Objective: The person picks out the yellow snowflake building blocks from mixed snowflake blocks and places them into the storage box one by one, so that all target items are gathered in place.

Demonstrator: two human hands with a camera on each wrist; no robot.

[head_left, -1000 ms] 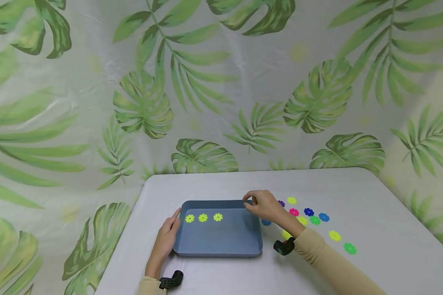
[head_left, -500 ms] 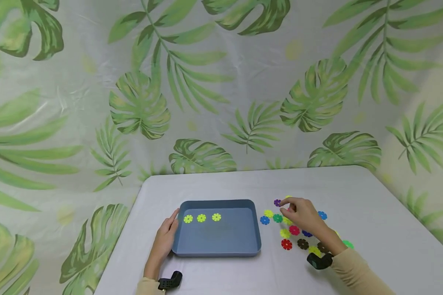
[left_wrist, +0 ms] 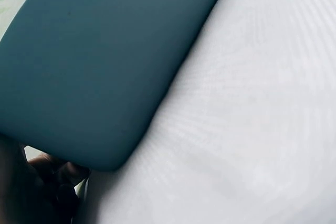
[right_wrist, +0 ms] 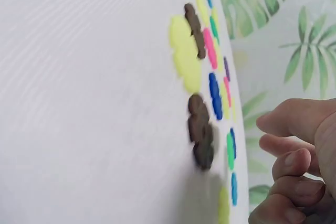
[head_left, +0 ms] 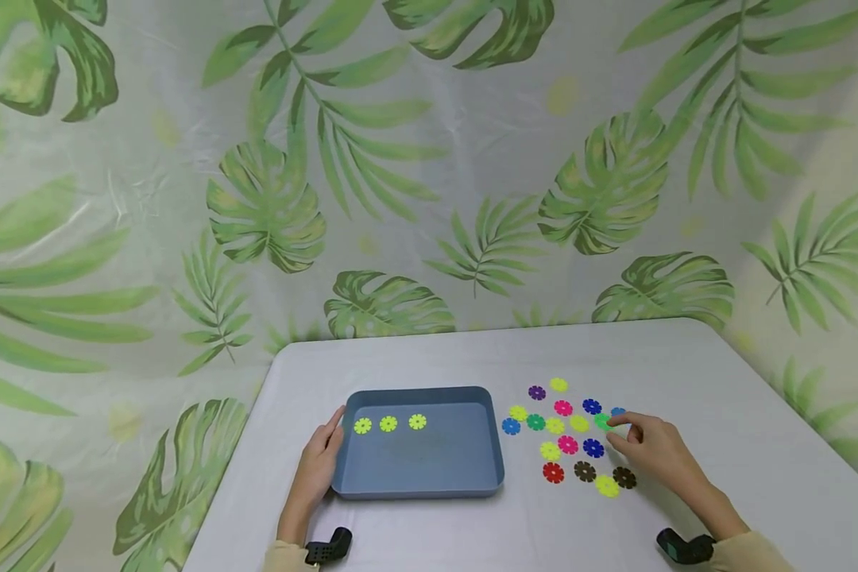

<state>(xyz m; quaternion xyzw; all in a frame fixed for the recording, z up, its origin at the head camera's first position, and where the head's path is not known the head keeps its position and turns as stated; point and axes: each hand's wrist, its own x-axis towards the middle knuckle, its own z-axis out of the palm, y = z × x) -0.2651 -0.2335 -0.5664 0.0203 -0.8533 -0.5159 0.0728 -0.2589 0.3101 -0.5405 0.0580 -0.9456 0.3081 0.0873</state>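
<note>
A grey-blue tray [head_left: 429, 467] lies on the table with three yellow notched flower discs [head_left: 388, 423] in a row near its far left. My left hand [head_left: 318, 461] holds the tray's left side; its fingers are mostly dark and hidden in the left wrist view. My right hand [head_left: 651, 449] hovers beside the right edge of the loose discs, near a green disc [head_left: 602, 421]. Thumb and forefinger stand slightly apart with nothing seen between them, while the other fingers curl loosely. A brown disc [right_wrist: 200, 132] lies close by in the right wrist view.
Several loose flower discs are scattered right of the tray, among them a red disc [head_left: 554, 473], a purple disc [head_left: 537, 392] and a dark blue disc [head_left: 593, 448]. A white cloth [head_left: 415, 361] covers the table. Behind it hangs a leaf-patterned curtain [head_left: 372, 183].
My right hand has moved from above the tray's far right corner, over the discs, to their right side, uncovering more of them. The left hand stays at the tray.
</note>
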